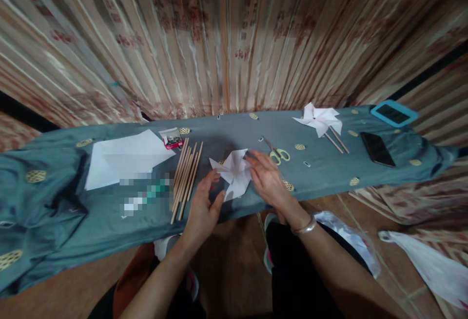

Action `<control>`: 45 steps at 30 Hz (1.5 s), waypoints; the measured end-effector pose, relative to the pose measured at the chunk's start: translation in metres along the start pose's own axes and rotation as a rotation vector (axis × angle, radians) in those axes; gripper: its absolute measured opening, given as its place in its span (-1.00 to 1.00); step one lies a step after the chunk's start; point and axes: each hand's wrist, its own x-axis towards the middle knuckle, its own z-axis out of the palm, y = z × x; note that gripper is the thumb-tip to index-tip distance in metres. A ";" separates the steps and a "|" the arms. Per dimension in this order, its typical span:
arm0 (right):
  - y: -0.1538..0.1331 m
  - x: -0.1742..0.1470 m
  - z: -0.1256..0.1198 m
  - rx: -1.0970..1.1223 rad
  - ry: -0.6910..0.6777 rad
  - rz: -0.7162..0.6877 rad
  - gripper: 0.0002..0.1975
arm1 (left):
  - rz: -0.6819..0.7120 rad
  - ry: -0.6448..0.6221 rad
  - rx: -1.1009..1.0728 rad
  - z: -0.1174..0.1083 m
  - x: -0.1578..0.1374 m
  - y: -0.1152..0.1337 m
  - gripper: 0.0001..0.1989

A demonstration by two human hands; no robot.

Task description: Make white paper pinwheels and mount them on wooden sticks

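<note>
A white paper pinwheel [237,172] without a stick is between my two hands, over the near middle of the cloth. My left hand [203,204] is at its left side, with thumb and fingers apart near the lower-left blades. On the other side, my right hand [268,177] has its fingers curled against the right blades; its thumb is hidden. Several wooden sticks [186,177] lie side by side left of the pinwheel. Green-handled scissors [280,156] rest just beyond my right hand.
White paper sheets [120,155] and a small red box [171,138] are on the left, near a blurred patch. Finished pinwheels [318,119] on sticks, a black phone [377,148] and a blue-framed device [394,113] lie right. A curtain hangs behind the cloth-covered table [234,131].
</note>
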 end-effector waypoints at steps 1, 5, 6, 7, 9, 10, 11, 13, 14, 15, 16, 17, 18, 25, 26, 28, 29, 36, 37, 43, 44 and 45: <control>-0.006 -0.005 0.000 -0.017 -0.044 -0.025 -0.61 | 0.024 0.019 0.010 -0.001 0.002 0.002 -0.49; -0.021 -0.019 0.003 -0.074 -0.156 -0.062 -0.58 | 0.048 0.123 -0.005 -0.005 0.015 0.007 -0.49; -0.022 -0.020 0.003 -0.092 -0.167 -0.051 -0.58 | 0.047 0.140 -0.015 -0.005 0.018 0.007 -0.49; -0.023 -0.021 0.004 -0.112 -0.171 -0.038 -0.58 | 0.047 0.152 -0.024 -0.005 0.021 0.008 -0.48; -0.021 -0.020 0.005 -0.147 -0.172 -0.022 -0.57 | 0.055 0.162 -0.030 -0.004 0.023 0.009 -0.49; -0.020 -0.020 0.006 -0.158 -0.172 -0.022 -0.57 | 0.061 0.160 -0.028 -0.004 0.024 0.009 -0.49; -0.018 -0.019 0.007 -0.163 -0.174 -0.027 -0.57 | 0.066 0.156 -0.026 -0.003 0.024 0.009 -0.49; -0.015 -0.019 0.010 -0.164 -0.178 -0.038 -0.56 | 0.068 0.146 -0.022 -0.002 0.024 0.010 -0.50; -0.014 -0.018 0.011 -0.163 -0.179 -0.043 -0.57 | 0.065 0.142 -0.020 -0.001 0.024 0.010 -0.50; -0.013 -0.018 0.013 -0.162 -0.178 -0.046 -0.57 | 0.058 0.139 -0.019 -0.001 0.024 0.010 -0.50; -0.013 -0.018 0.014 -0.161 -0.176 -0.047 -0.57 | 0.048 0.140 -0.021 0.000 0.024 0.010 -0.50; -0.012 -0.018 0.015 -0.158 -0.173 -0.047 -0.58 | 0.036 0.140 -0.025 0.000 0.024 0.011 -0.50; -0.012 -0.018 0.016 -0.155 -0.172 -0.048 -0.58 | 0.025 0.138 -0.033 0.001 0.024 0.011 -0.49; -0.007 -0.015 0.016 0.015 -0.181 0.043 -0.58 | -0.001 0.170 -0.084 0.003 0.031 0.009 -0.51; -0.005 -0.014 0.016 0.067 -0.171 0.076 -0.57 | 0.001 0.184 -0.092 0.003 0.033 0.008 -0.52; -0.003 -0.013 0.014 0.151 -0.139 0.110 -0.54 | 0.006 0.206 -0.113 0.003 0.035 0.006 -0.51; -0.003 -0.012 0.014 0.172 -0.122 0.107 -0.54 | 0.008 0.212 -0.124 0.004 0.036 0.005 -0.50; -0.013 -0.008 0.010 -0.002 -0.170 -0.055 -0.61 | -0.017 0.209 -0.161 0.003 0.039 0.008 -0.50; -0.013 -0.009 0.010 -0.026 -0.185 -0.069 -0.62 | -0.023 0.208 -0.166 0.003 0.038 0.008 -0.50; -0.018 -0.012 0.019 -0.087 -0.193 -0.071 -0.61 | -0.055 0.206 -0.190 0.000 0.032 0.010 -0.51; -0.019 -0.012 0.020 -0.096 -0.193 -0.073 -0.60 | -0.066 0.206 -0.191 -0.001 0.031 0.010 -0.51; -0.020 -0.012 0.021 -0.103 -0.194 -0.077 -0.60 | -0.076 0.206 -0.190 -0.001 0.031 0.010 -0.51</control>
